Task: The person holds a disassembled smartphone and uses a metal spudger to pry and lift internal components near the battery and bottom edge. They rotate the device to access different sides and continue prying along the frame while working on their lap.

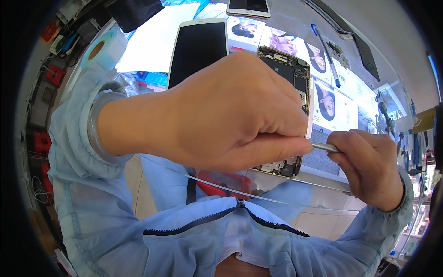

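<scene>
My left hand (pixel 240 113) is closed in a fist-like pinch in the foreground, thumb pressed along the curled fingers. It hides much of an opened phone (pixel 282 69) with a gold frame, black battery and bare inner parts. Farther right, my right hand (pixel 367 164) grips a slim silver metal tool (pixel 326 147), whose kind I cannot make out. The tool's other end reaches my left thumb tip and disappears behind it. Whatever the left fingers pinch is hidden. Left of the opened phone lies a white-framed phone screen (pixel 198 48), partly covered by my left hand.
A second white phone (pixel 249 6) lies at the far edge. Blue pen (pixel 326 57) and dark flat strip (pixel 367 57) rest at far right. Boxes with portraits (pixel 326 99) show beneath the glass counter. A tape roll (pixel 102 50) stands left, beside a white sheet (pixel 150 39).
</scene>
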`<state>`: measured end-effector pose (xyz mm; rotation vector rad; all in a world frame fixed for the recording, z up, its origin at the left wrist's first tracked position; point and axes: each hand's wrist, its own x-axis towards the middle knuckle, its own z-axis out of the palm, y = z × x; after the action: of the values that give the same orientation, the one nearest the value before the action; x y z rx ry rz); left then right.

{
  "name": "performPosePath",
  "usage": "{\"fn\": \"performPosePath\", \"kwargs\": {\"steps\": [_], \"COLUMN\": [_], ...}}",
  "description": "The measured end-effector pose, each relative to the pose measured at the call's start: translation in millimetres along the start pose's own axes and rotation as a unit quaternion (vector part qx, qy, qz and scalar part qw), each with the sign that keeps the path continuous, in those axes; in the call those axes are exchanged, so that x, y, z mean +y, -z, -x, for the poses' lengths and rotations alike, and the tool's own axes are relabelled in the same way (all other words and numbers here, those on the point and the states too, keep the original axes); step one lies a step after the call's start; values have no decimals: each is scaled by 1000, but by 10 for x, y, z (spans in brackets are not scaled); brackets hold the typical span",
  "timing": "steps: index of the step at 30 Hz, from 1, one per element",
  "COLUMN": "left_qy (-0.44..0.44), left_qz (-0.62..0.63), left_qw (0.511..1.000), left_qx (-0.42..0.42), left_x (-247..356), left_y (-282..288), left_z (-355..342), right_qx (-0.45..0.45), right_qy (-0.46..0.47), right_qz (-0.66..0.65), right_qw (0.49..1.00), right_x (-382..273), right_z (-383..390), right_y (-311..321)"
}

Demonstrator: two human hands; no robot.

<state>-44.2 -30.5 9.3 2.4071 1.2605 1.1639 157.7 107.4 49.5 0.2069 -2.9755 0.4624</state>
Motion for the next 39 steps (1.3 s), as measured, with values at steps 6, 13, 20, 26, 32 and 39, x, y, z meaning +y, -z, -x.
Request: {"fn": "performPosePath", "kwargs": {"steps": [6, 13, 20, 26, 32, 39], "left_qy": [1, 7, 26, 55, -14, -59], "left_qz": [11, 22, 25, 62, -23, -192], "left_qw": [1000, 1000, 999, 996, 997, 979], "left_qx": [5, 3, -16, -13, 66, 43], "left_x": [-16, -17, 6, -60, -92, -11], "left_y": [-10, -2, 31, -20, -107, -68], "left_z": [4, 11, 19, 46, -2, 17], "right_qx": [11, 6, -9, 9, 55, 58], "right_qy": [-7, -16, -24, -21, -16, 6], "right_qz": [16, 8, 0, 16, 50, 53], "right_qw": [1000, 1000, 1000, 1000, 997, 997], "right_x": [2, 7, 10, 40, -12, -49], "right_z": [14, 17, 21, 11, -33, -50], "right_y": [-12, 3, 23, -14, -65, -63]}}
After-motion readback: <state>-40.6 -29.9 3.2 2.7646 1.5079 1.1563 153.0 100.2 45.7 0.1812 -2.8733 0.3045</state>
